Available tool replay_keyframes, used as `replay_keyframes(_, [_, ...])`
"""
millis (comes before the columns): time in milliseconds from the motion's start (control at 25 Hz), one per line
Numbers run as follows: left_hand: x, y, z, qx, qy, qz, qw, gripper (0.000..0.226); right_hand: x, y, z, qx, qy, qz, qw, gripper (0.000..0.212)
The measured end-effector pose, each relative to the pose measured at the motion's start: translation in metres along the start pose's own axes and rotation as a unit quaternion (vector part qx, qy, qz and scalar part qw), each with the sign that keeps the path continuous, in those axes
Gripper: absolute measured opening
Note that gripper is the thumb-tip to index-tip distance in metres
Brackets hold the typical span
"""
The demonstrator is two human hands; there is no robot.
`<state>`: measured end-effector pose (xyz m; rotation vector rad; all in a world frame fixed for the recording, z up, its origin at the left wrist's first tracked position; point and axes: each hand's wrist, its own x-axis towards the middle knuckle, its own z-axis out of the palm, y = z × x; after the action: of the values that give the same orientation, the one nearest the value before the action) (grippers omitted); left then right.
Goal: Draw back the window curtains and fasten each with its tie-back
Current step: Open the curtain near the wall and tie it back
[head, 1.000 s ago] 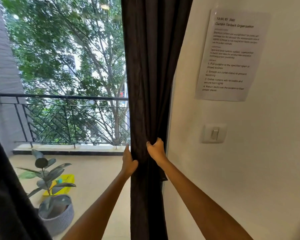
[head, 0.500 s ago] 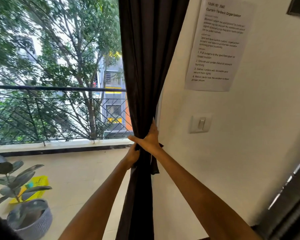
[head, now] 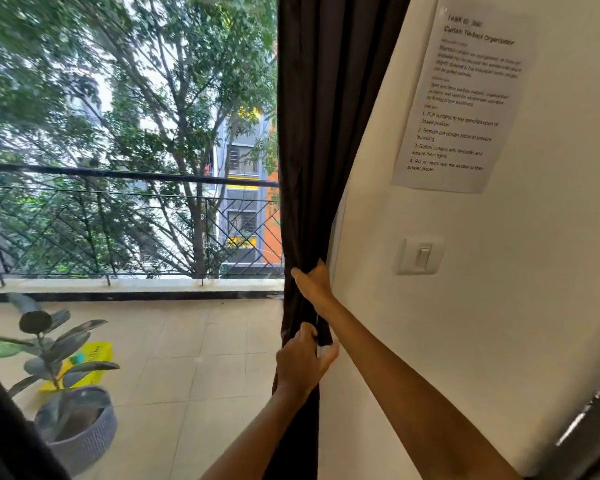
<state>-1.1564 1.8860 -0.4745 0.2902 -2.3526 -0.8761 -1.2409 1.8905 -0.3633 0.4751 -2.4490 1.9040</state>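
A dark brown curtain [head: 312,133] hangs gathered into a narrow bunch at the right edge of the window, next to the white wall. My right hand [head: 314,284] is wrapped around the bunch at mid height. Below it, my left hand [head: 300,362] grips a short dark strip [head: 324,332] that hangs at the curtain's right side, likely the tie-back. The other dark curtain [head: 4,427] shows only as a blurred edge at the bottom left.
Beyond the glass lie a tiled balcony, a black metal railing [head: 129,176] and trees. A potted rubber plant [head: 66,393] and a yellow bag [head: 84,362] sit at the lower left. On the wall are a paper notice [head: 465,98] and a light switch [head: 420,256].
My left hand has dropped from beside my right hand to lower on the curtain and now holds the hanging strip. My right hand stays on the bunch. The view has tilted.
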Motion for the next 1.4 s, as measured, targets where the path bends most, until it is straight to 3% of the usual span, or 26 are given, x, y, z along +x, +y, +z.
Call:
replay_keyframes(120, [0.020, 0.023, 0.006, 0.056, -0.004, -0.131, 0.990, 0.056, -0.004, 0.003, -0.001, -0.012, 0.020, -0.015, 1.000, 0.051])
replay_keyframes(280, [0.037, 0.050, 0.005, 0.122, -0.003, -0.123, 0.985, 0.033, -0.002, 0.004, -0.013, -0.001, 0.000, -0.029, 1.000, 0.051])
replay_keyframes(360, [0.035, 0.046, 0.000, 0.073, 0.012, -0.085, 0.994, 0.026, 0.002, 0.003, -0.022, -0.009, -0.023, -0.024, 0.999, 0.051])
replay_keyframes(480, [0.025, 0.025, -0.017, -0.113, 0.032, -0.031, 0.993, 0.019, 0.009, 0.005, -0.033, 0.017, -0.043, 0.001, 0.999, 0.051])
replay_keyframes(640, [0.046, 0.014, -0.051, -0.386, 0.129, -0.145, 0.902, 0.020, 0.002, 0.004, -0.037, 0.055, -0.102, -0.001, 0.993, 0.050])
replay_keyframes(720, [0.063, 0.022, -0.063, -0.461, 0.171, -0.184, 0.851, 0.014, -0.006, 0.002, -0.036, 0.060, -0.138, -0.017, 0.989, 0.050])
replay_keyframes(800, [0.080, 0.022, -0.064, -0.488, 0.198, -0.215, 0.822, 0.015, -0.015, -0.001, -0.035, 0.069, -0.183, -0.024, 0.980, 0.049])
replay_keyframes(960, [0.093, 0.017, -0.048, -0.445, 0.156, -0.239, 0.849, 0.031, -0.018, -0.003, -0.050, -0.001, -0.347, -0.044, 0.937, 0.057])
replay_keyframes(1080, [0.093, 0.010, -0.036, -0.321, 0.117, -0.226, 0.912, 0.028, -0.004, -0.001, -0.065, -0.159, -0.436, -0.094, 0.881, 0.081])
replay_keyframes(1240, [0.097, 0.006, -0.032, -0.337, 0.060, -0.217, 0.914, 0.032, 0.021, -0.002, -0.069, -0.315, -0.425, -0.141, 0.837, 0.081])
replay_keyframes(1400, [0.092, 0.022, -0.042, -0.356, -0.018, -0.203, 0.912, 0.033, 0.033, -0.012, -0.078, -0.303, -0.438, -0.100, 0.840, 0.092])
